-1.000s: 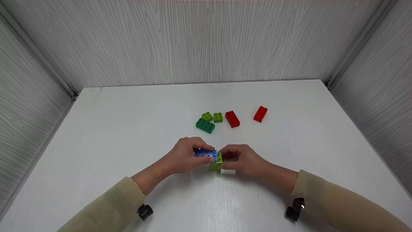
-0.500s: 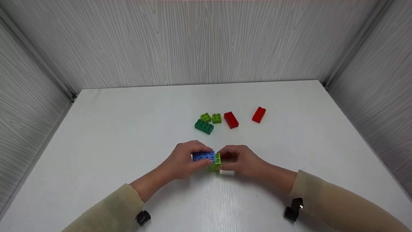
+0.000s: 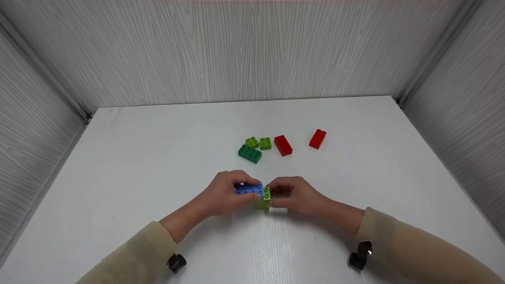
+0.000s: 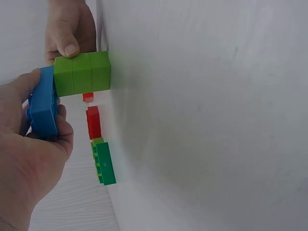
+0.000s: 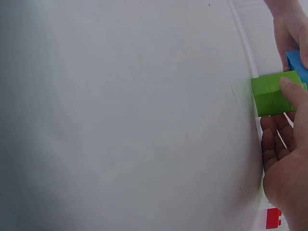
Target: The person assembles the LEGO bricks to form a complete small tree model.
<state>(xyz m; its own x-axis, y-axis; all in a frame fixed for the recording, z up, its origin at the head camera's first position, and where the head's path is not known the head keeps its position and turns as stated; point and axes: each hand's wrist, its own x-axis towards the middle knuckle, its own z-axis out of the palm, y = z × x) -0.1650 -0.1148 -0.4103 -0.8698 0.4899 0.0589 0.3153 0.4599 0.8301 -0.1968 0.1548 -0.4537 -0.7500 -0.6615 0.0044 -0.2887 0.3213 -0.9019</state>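
Between the thumb and fingers of my left hand [image 3: 223,194] is a blue eight-stud toy brick [image 3: 249,189]. It lies across the top of a light green stack of small bricks [image 4: 83,74], jutting out to the left. One row of green studs shows to the right of the blue brick. My right hand [image 3: 302,197] pinches the stack from the right, its thumb [image 5: 291,89] on the near face. The stack stands upright on the table. Whether the blue brick is fully pressed onto the studs, I cannot tell.
Beyond the hands lie a dark green brick [image 3: 250,154] and two small light green bricks [image 3: 265,143], studs up. To their right are an upturned red brick [image 3: 283,145] and another red brick [image 3: 317,139]. A pale wood-grain panel [image 3: 244,51] closes off the back of the white table [image 3: 158,142].
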